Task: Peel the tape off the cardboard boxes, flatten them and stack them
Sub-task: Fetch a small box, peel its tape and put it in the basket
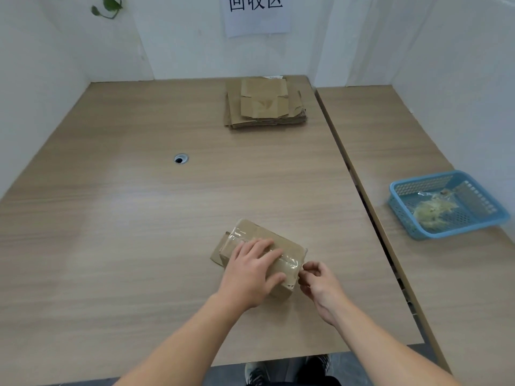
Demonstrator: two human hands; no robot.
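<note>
Here the right hand (320,285) pinches tape (287,264) at the box (280,241) edge.

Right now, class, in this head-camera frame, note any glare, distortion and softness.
Head view: glare glints on the clear tape over the box; the wide lens bows the table edges; the blue basket near the right border looks soft; shadows are faint.

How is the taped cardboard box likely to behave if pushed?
Probably light: the cardboard box is small, and the left hand alone steadies it. Its glossy tape may let fingers slip; lying low and broad, it should hardly tip.
</note>
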